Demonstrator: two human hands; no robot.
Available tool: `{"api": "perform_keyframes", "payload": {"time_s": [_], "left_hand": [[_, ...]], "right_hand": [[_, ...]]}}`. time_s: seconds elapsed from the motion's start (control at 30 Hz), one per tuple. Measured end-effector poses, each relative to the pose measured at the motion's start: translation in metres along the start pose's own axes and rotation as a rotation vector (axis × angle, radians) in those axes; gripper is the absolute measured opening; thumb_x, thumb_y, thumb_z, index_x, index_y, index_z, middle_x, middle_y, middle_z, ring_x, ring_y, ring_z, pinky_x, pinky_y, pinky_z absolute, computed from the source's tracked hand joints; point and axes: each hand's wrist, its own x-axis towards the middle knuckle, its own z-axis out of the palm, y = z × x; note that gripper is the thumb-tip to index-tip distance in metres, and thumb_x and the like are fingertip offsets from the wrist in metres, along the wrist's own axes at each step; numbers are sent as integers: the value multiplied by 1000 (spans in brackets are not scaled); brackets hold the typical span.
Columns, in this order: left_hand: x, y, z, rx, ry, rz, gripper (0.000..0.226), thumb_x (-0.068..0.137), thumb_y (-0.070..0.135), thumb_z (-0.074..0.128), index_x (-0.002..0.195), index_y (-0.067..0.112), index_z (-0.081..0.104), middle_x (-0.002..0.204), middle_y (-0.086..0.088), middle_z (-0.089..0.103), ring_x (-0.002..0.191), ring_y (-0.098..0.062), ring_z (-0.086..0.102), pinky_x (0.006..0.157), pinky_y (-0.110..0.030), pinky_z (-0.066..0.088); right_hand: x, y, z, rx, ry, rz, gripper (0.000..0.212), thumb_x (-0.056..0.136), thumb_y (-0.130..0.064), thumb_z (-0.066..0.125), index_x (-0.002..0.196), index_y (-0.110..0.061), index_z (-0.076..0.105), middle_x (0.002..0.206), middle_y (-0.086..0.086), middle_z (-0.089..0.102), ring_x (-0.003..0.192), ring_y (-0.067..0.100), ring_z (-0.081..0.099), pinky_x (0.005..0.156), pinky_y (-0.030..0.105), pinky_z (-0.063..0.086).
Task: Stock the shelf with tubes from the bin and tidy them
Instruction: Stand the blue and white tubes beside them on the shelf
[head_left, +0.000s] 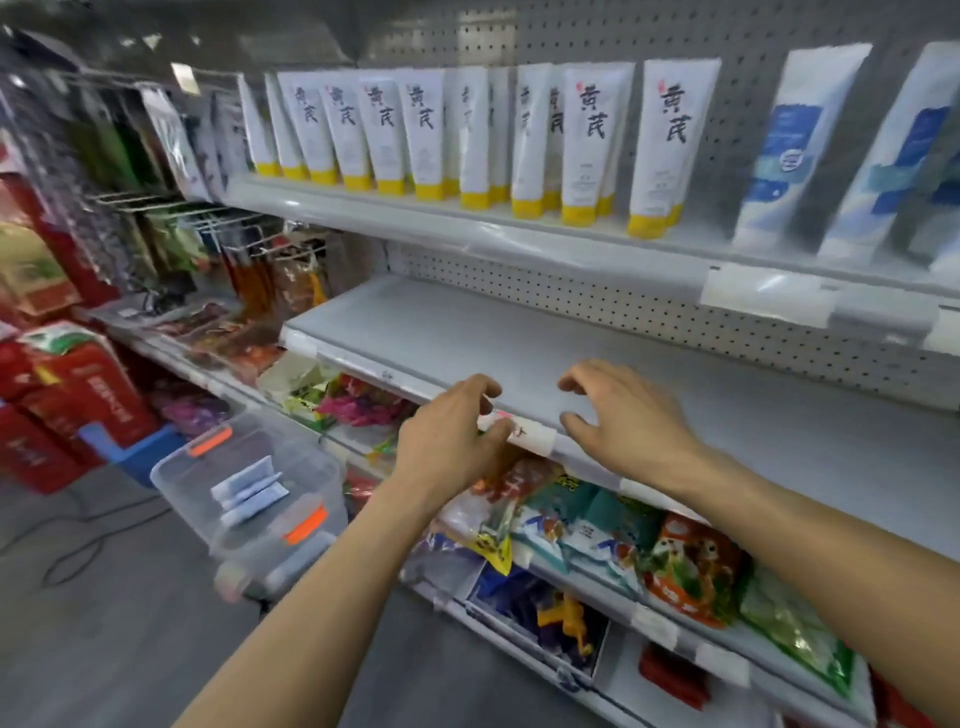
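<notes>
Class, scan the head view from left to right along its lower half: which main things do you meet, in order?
Red packs → clear bin → left hand → right hand → orange snack bag → green snack bag.

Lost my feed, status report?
Left hand and right hand open, empty, at middle shelf edge. Few tubes left in bin. Nothing blocking.

Middle shelf (519, 338) bare; upper shelf (467, 218) carries upright yellow-capped tubes (582, 140) in a row, blue-labelled tubes (795, 150) at right
</notes>
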Motion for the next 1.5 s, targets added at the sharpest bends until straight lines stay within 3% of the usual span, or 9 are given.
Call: {"api": "perform_keyframes", "payload": {"time_s": [0.13,0.43,0.73,0.87,0.97,1.2,1.33,1.4,1.5], "left_hand": [[4,-103,-19,-9,-31,-72,35,88,43,59,120,29,52,110,10,64,97,-15,63,80,-37,53],[18,-346,-49,-31,-148,-402,30,91,37,58,119,25,56,109,10,66,98,-15,63,79,-31,50],[51,-527,-30,-77,-296,-712,32,91,39,58,120,27,55,112,9,66,105,-20,61,88,-34,50],[85,-601,-2,-79,-344,-770,37,93,34,57,126,20,54,123,0,64,114,-24,58,93,-33,47],[117,-655,31,-74,-396,-788,38,95,27,53,129,10,51,132,-10,57,120,-29,53,93,-31,41],[159,-761,115,49,-502,-782,48,95,14,50,140,4,35,143,-15,40,130,-31,41,101,-36,33],[168,-793,156,241,-636,-646,51,88,7,55,136,7,35,133,-13,46,121,-32,50,94,-39,42],[173,-796,170,356,-670,-587,46,89,5,54,132,6,40,126,-12,51,117,-32,51,90,-37,43],[180,-800,180,521,-656,-482,25,68,15,61,92,12,70,80,-2,67,77,-21,64,60,-25,46]], "right_hand": [[59,-78,67,68,-108,-43,26,92,-35,53,115,-24,52,117,-3,56,107,19,52,74,32,43],[169,-235,224,370,-373,-3,24,88,-32,58,110,-22,61,112,0,62,104,21,59,85,39,51],[265,-315,371,630,-657,121,18,86,-17,64,104,-14,64,93,-3,60,88,16,58,77,26,44],[312,-343,452,763,-806,303,5,85,-15,65,89,-17,62,82,-4,60,85,17,59,75,27,45],[341,-361,521,801,-891,495,14,83,-10,61,71,-17,57,74,4,61,72,21,57,64,28,46],[362,-385,672,881,-1053,976,17,87,-4,54,71,-10,54,64,10,54,52,21,49,56,30,44],[357,-402,733,948,-999,1259,10,89,-8,61,82,-2,57,63,15,56,49,24,52,56,37,54],[353,-412,755,999,-977,1363,17,88,-13,66,85,2,58,68,18,59,47,25,53,43,32,51],[350,-424,777,1086,-946,1459,25,88,-20,68,75,-4,53,60,14,56,43,23,49,43,28,44]]}}
